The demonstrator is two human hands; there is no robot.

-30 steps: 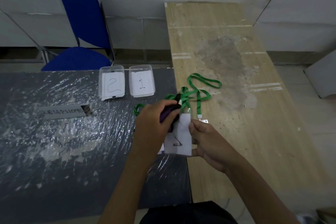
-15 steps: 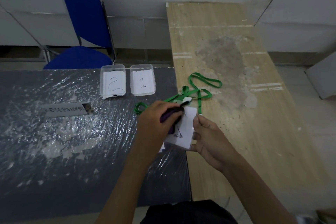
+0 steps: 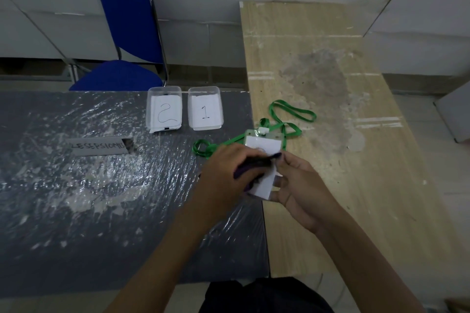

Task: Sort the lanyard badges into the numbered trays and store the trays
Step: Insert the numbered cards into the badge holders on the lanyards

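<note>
A clear badge holder [image 3: 263, 142] with a white card inside lies near the centre of the frame, across the seam between a dark plastic-wrapped tabletop [image 3: 101, 185] and a pale wooden tabletop [image 3: 343, 160]. Its green lanyard [image 3: 292, 114] loops away to upper right and left. Just below it, the right hand [image 3: 302, 190] pinches a second white card [image 3: 264, 185] by its edge. The left hand [image 3: 223, 178] is closed around a dark purple marker [image 3: 254, 164], tip pointing right, over that card. Higher up, left of centre, sit two clear trays side by side, one marked 2 [image 3: 164, 109] and one marked 1 [image 3: 205, 108]. A blue chair [image 3: 127, 33] stands behind them at upper left
</note>
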